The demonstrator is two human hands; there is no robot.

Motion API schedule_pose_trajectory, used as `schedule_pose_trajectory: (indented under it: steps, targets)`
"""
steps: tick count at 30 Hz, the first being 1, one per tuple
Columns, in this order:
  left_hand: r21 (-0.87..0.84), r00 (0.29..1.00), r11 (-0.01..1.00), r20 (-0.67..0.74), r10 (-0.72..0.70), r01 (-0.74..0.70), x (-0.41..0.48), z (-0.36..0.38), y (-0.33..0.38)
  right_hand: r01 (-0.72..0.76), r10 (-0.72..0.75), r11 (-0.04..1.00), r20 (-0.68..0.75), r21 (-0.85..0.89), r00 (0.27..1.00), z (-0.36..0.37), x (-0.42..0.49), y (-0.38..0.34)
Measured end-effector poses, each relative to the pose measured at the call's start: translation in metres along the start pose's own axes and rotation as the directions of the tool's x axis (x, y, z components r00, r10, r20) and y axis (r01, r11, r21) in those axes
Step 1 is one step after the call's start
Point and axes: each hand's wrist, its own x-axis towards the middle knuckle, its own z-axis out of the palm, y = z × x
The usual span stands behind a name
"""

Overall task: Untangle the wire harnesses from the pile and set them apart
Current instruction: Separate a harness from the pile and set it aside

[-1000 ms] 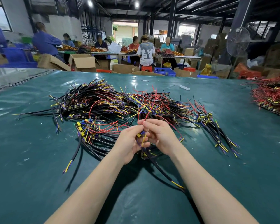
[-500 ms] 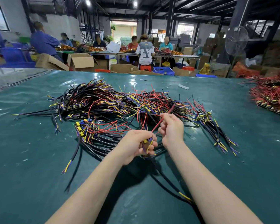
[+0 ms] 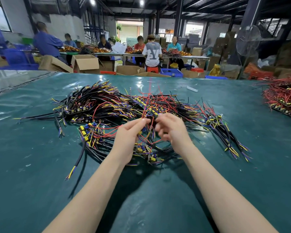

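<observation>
pinching harness wires [image 3: 147,140] at the pile's [image 3: 107,105] near edge, your left hand [image 3: 131,135] leads; they trail toward you, right hand [image 3: 172,132] alongside (grip blurred, can't tell).

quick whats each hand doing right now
Left hand: pinching wires from the pile.
Right hand: blurred, fingers curled, grip cannot be told.

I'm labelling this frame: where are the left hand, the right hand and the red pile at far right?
left hand [image 3: 127,140], head view, back of hand.
right hand [image 3: 172,130], head view, back of hand.
red pile [image 3: 282,96], head view, its middle.
</observation>
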Motion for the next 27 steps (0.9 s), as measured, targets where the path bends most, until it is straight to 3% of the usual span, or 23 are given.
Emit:
schedule_pose_trajectory:
  steps: [3,5,9,14,17,19,22,24,27]
  targets:
    - [-0.075,0.988,0.997,-0.154,-0.001,-0.011,0.003,-0.007,-0.001,0.119,0.023,0.922,0.359,-0.368,0.933,0.016,-0.01,0.001]
    - [-0.084,0.97,0.996,-0.244,-0.001,-0.02,0.005,-0.01,-0.002,0.12,0.048,0.924,0.422,-0.362,0.905,0.023,-0.014,0.003]
    - [0.033,0.927,0.993,-0.356,0.12,-0.116,0.006,-0.011,-0.002,-0.084,0.156,0.979,0.418,-0.187,0.895,0.027,-0.016,0.008]
    - [0.236,0.952,0.956,-0.21,0.223,-0.172,0.01,-0.023,-0.002,-0.132,0.199,0.973,0.395,-0.189,0.897,0.023,-0.013,0.012]
    - [0.371,0.981,0.914,-0.037,0.192,-0.165,0.011,-0.032,0.0,-0.173,0.222,0.972,0.386,-0.159,0.895,0.019,-0.013,0.012]
    - [0.4,0.983,0.905,-0.046,0.177,-0.144,0.011,-0.034,0.0,-0.188,0.228,0.972,0.389,-0.138,0.893,0.019,-0.013,0.012]
    - [0.03,0.982,1.0,-0.19,-0.001,0.007,0.011,-0.03,0.003,-0.18,0.197,0.98,0.372,-0.082,0.907,0.022,-0.012,0.011]
    - [-0.226,0.965,0.969,-0.214,-0.152,0.103,0.011,-0.028,0.005,-0.175,0.188,0.982,0.369,-0.068,0.91,0.024,-0.012,0.011]
    - [-0.367,0.95,0.919,-0.21,-0.232,0.143,0.01,-0.028,0.005,-0.204,0.21,0.977,0.365,-0.054,0.907,0.027,-0.013,0.014]
